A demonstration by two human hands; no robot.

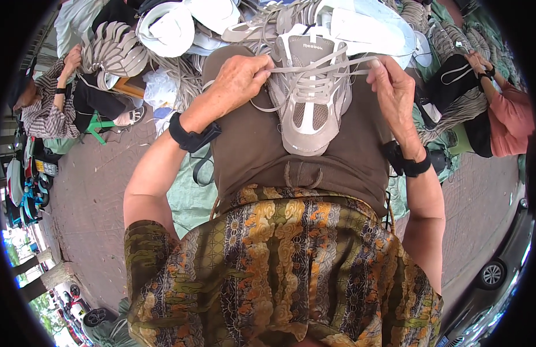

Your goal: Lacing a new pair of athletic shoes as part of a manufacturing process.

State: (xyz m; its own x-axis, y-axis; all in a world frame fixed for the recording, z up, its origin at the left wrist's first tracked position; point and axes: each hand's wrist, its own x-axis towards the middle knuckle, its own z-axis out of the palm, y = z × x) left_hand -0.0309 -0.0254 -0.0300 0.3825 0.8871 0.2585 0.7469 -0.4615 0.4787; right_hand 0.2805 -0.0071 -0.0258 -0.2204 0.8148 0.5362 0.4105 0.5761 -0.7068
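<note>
The grey-and-white shoe [311, 101] lies on the person's brown trousers [245, 139], toe near, tongue far, between the hands. The left hand [240, 81] pinches a pale lace [288, 70] at the shoe's left; the right hand [393, 87], thumb against fingers, holds lace at its right. Uneven pulling could twist the shoe or skew the crossings. The sole is hidden; whether the right pinches one strand or both, I cannot tell. Beyond, white pieces [366, 32] are cut off at the far edge.
</note>
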